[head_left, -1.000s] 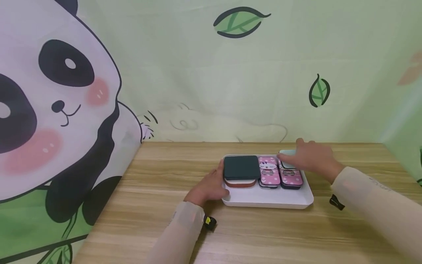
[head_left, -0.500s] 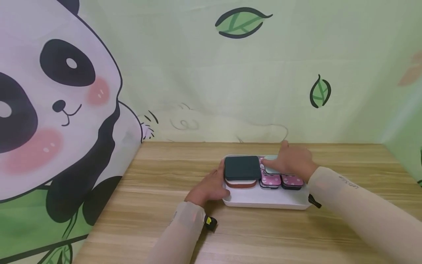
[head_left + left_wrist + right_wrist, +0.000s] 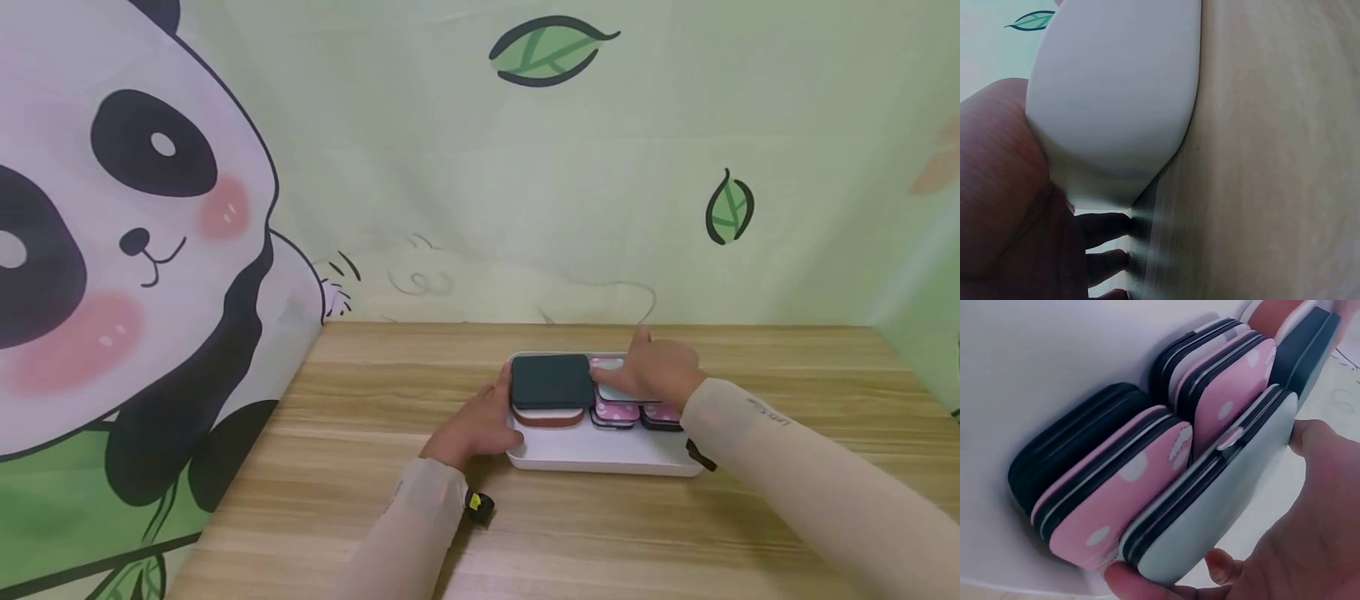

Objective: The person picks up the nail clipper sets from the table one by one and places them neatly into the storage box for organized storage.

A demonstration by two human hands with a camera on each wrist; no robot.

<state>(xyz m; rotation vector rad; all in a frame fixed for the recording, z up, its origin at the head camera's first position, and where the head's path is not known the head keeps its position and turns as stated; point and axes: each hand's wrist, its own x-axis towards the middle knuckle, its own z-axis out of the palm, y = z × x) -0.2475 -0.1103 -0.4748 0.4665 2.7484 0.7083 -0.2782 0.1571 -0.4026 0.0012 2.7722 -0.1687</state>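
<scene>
My right hand grips a flat pale mint case with dark edges, thumb at one end and fingers at the other. It holds the case over two stacks of flat cases at the tray's back right. Pink cases with white dots top both stacks, and the mint case hides part of them in the head view. My left hand holds the left end of the white tray, thumb at the front corner and fingers along the side, their tips near the table in the left wrist view.
A dark green square case lies on a white and brown one at the tray's left. The wooden table meets a printed cloth backdrop behind the tray.
My right hand has moved left with the mint case, from the right stack to partly over the left pink one. My left hand stays at the tray's end.
</scene>
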